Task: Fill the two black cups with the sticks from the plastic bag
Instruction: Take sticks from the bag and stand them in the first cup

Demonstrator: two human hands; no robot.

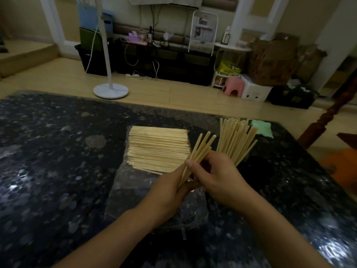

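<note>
A clear plastic bag (pixel 135 182) lies on the dark speckled table (pixel 48 161), with a flat pile of pale wooden sticks (pixel 158 147) on its far half. My left hand (pixel 170 188) grips a small bundle of sticks (pixel 199 153) that fans up and to the right. My right hand (pixel 218 175) curls round the same bundle from the right. Just behind my right hand stands a black cup (pixel 257 171), dark and hard to make out, with several sticks (pixel 235 140) standing in it. A second black cup is not visible.
A pale green cloth (pixel 263 127) lies at the table's far right edge. Beyond the table are a white fan stand (pixel 111 89), a pink stool (pixel 232 87) and a dark low cabinet (pixel 164 60) on the wooden floor. A carved wooden post (pixel 326 120) stands at right.
</note>
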